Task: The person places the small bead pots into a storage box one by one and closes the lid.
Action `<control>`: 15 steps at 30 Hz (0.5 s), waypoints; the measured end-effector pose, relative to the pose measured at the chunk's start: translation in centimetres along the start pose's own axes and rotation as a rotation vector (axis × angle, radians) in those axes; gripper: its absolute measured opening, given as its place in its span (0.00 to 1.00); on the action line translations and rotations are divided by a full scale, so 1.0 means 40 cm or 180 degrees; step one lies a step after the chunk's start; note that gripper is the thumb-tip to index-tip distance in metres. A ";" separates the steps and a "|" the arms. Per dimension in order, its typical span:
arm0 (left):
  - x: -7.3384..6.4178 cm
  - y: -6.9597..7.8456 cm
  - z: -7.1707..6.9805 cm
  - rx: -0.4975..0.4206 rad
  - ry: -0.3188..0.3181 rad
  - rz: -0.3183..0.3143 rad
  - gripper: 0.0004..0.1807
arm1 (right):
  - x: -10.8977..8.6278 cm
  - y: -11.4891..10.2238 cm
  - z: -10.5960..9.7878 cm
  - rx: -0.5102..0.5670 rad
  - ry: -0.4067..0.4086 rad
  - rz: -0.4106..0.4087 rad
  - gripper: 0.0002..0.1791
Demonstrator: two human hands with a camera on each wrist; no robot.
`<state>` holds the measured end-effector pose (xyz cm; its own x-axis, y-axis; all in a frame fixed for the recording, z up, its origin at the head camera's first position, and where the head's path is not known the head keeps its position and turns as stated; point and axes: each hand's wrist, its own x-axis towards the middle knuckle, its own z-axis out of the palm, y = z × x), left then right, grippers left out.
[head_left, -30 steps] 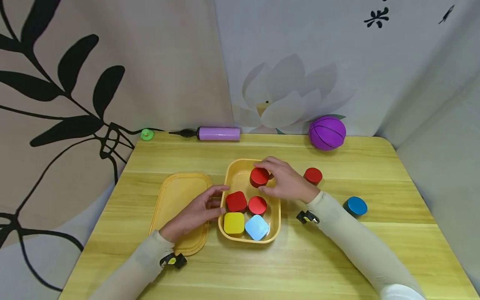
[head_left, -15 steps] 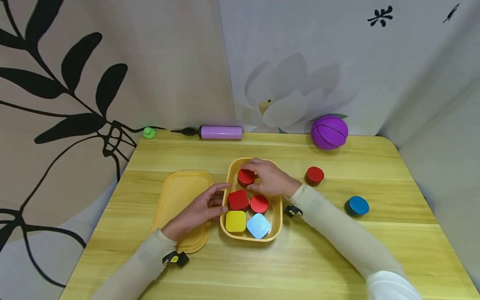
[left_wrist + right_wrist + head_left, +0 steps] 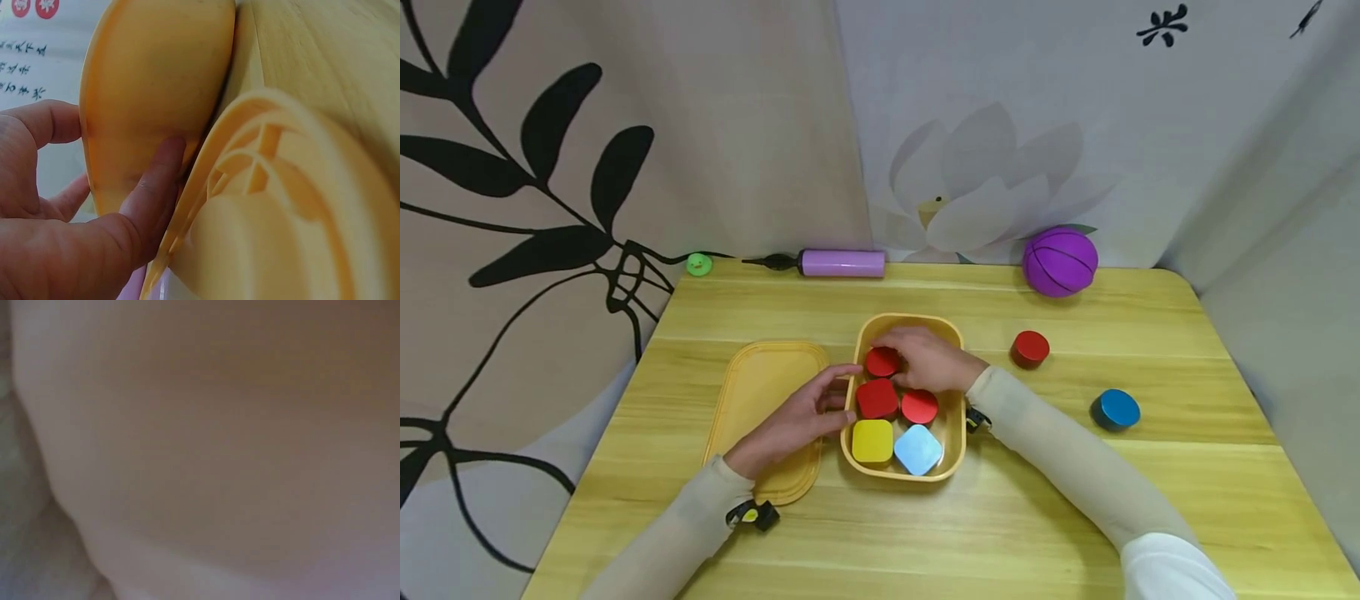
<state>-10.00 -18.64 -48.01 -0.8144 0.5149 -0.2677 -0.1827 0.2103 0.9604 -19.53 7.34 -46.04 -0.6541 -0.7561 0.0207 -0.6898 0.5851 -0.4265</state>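
A yellow box [image 3: 847, 457] sits on the table, holding several blocks. My right hand [image 3: 936, 360] reaches inside it, pinching a red round block [image 3: 882, 362] low at the far left corner. Nearer me in the box lie a red square block [image 3: 877, 399], another red round block [image 3: 920, 406], a yellow square block [image 3: 872, 442] and a light blue block [image 3: 917, 450] turned cornerwise. Against the box's left wall, my left hand [image 3: 797, 421] rests its fingers and thumb; the left wrist view shows the thumb [image 3: 164, 165] touching the wall. The right wrist view is blurred skin.
The yellow lid [image 3: 775, 367] lies left of the box, partly under my left hand. To the right stand a red round block [image 3: 1030, 349] and a blue round block [image 3: 1116, 410]. A purple ball [image 3: 1060, 262], a purple pump [image 3: 842, 263] and a green duck [image 3: 698, 265] line the back edge.
My right hand has moved left and lower inside the box with the red round block, from near the top middle to the far left corner. The left hand has stayed at the wall.
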 end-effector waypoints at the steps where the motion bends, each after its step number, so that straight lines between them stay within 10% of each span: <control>1: 0.000 0.000 0.000 0.0002 0.0012 -0.0006 0.38 | 0.001 0.000 0.001 -0.0004 -0.0014 0.0014 0.32; 15: 0.001 -0.008 0.000 0.0041 0.0032 -0.0021 0.37 | -0.017 -0.007 -0.026 0.0123 0.0038 0.0140 0.35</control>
<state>-9.98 -18.67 -48.35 -0.8187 0.5052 -0.2730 -0.1809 0.2243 0.9576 -19.24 7.99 -45.01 -0.6873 -0.7263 0.0119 -0.6480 0.6057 -0.4618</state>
